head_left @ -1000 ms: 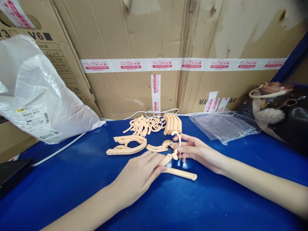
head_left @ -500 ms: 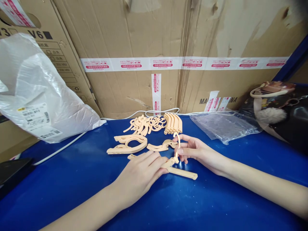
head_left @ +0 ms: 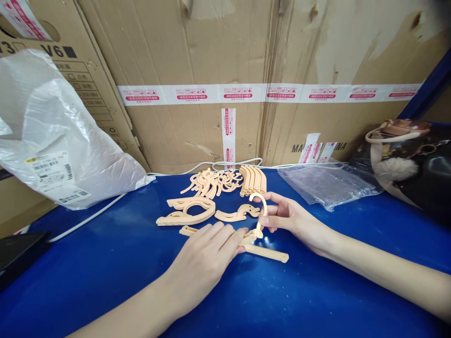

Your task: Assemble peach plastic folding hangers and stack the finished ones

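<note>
My left hand (head_left: 207, 256), knuckles up, closes over a beige plastic hanger arm (head_left: 188, 230), whose ends stick out on both sides. A second straight beige bar (head_left: 269, 254) extends right from below those fingers; how the two join is covered. In the pinch of my right hand (head_left: 287, 213) is a beige hanger hook (head_left: 265, 206), held upright with its curve at the top. The hook's foot meets the right end of the arm; whether it is locked in cannot be seen. Just behind lie a short curved hanger piece (head_left: 230, 216) and folded hangers (head_left: 195, 218).
Loose beige hooks and parts (head_left: 214, 182) lie heaped at the back, beside a row of curved arms (head_left: 253, 180). A clear plastic bag (head_left: 327, 183) and a dark handbag (head_left: 416, 169) are at right. A white parcel bag (head_left: 63, 141) stands left. Cardboard boxes (head_left: 197, 51) wall the back.
The hook has turned so its curve opens more widely to the left. My left hand has shifted slightly, and more of the arm's left end shows.
</note>
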`<state>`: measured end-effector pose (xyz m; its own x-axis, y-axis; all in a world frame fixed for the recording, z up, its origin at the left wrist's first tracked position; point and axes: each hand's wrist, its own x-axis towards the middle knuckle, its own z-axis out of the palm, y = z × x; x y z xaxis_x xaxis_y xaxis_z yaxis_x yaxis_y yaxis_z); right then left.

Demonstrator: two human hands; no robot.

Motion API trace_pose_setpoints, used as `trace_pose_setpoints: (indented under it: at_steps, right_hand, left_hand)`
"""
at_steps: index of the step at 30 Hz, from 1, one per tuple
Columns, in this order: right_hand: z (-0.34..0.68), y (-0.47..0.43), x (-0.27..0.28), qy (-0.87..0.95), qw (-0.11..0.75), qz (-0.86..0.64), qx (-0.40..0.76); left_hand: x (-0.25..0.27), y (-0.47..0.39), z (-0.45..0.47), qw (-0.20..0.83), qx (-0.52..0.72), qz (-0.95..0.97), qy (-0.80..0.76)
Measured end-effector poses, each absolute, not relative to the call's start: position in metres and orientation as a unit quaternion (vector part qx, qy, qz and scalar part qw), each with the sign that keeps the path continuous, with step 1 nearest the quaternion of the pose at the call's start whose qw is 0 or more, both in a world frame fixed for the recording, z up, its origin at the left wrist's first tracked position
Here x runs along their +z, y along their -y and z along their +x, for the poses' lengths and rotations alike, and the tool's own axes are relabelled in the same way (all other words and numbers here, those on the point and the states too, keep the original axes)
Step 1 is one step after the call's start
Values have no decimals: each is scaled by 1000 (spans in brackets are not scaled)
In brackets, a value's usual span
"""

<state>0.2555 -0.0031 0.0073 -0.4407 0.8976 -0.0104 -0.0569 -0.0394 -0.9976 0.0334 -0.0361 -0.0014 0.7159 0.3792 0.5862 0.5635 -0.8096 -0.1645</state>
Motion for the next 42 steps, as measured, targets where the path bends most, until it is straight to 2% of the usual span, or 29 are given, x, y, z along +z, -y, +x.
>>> trace_pose_setpoints:
  at_steps: [14, 24, 42]
  right_hand:
    - [255, 6, 5, 632, 426, -351, 544]
    - [251, 6, 2, 658, 421, -379, 496]
    - [250, 6, 2, 658, 410, -373, 510]
  left_hand:
    - [-3, 31, 37, 160, -254, -909, 288]
    - [-5, 33, 41, 182, -221, -907, 309]
    - [-7, 31, 39, 141, -228, -907, 323]
